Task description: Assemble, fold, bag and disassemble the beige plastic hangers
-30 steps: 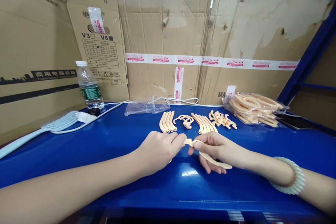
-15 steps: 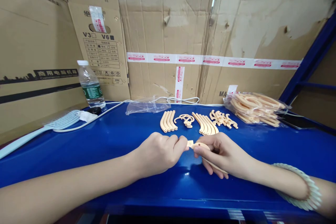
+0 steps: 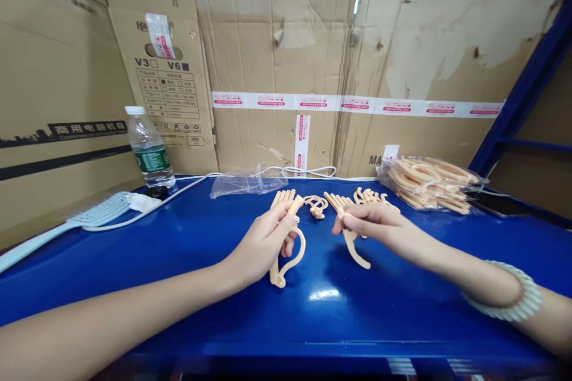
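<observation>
My left hand (image 3: 268,241) is closed around a beige hanger arm (image 3: 274,272), whose upper end sticks out above my thumb. A curved beige hook (image 3: 302,249) joins it at the lower end and loops up beside my fingers. My right hand (image 3: 378,223), apart from the left, pinches a curved beige hanger piece (image 3: 357,253) that hangs below the fingers. Behind the hands lie loose beige hooks (image 3: 316,205), a row of beige arms (image 3: 334,199) partly covered by my right hand, and another row (image 3: 283,195) partly covered by my left.
Small beige pieces (image 3: 369,195) lie behind my right hand. A plastic bag of beige parts (image 3: 429,181) is at the back right, beside a dark flat device (image 3: 500,205). A bottle (image 3: 149,152), a pale blue brush (image 3: 100,211), a white cable (image 3: 187,195) and cardboard walls (image 3: 277,59) surround the blue table (image 3: 313,321).
My hands have moved apart from where they met over the beige parts. The left now shows the arm with its hook upright; the right has turned and holds a curved piece pointing down.
</observation>
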Demonstrator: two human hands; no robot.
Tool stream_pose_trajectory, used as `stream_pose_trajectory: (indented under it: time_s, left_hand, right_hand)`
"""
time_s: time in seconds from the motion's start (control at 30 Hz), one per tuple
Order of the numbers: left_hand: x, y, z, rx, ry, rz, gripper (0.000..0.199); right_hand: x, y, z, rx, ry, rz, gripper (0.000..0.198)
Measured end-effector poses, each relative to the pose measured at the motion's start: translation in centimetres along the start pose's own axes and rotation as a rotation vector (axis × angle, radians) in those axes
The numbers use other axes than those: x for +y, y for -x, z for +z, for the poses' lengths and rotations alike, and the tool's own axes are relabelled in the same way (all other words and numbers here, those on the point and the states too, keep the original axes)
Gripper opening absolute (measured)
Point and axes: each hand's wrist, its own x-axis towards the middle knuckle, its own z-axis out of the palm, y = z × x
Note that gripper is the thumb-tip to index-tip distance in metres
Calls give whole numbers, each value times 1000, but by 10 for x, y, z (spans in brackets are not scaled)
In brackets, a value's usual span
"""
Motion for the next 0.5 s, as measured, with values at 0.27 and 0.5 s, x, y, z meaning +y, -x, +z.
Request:
stream_pose_trajectory:
  time_s: [0.27,0.5]
  left_hand:
    - [6,-5,1,87,218,-109,20]
    - [2,-5,0,111,335,-190,29]
  right_hand:
    - [31,-8,-84,285,609,-284,32]
    - [90,-17,-101,172,886,-295,28]
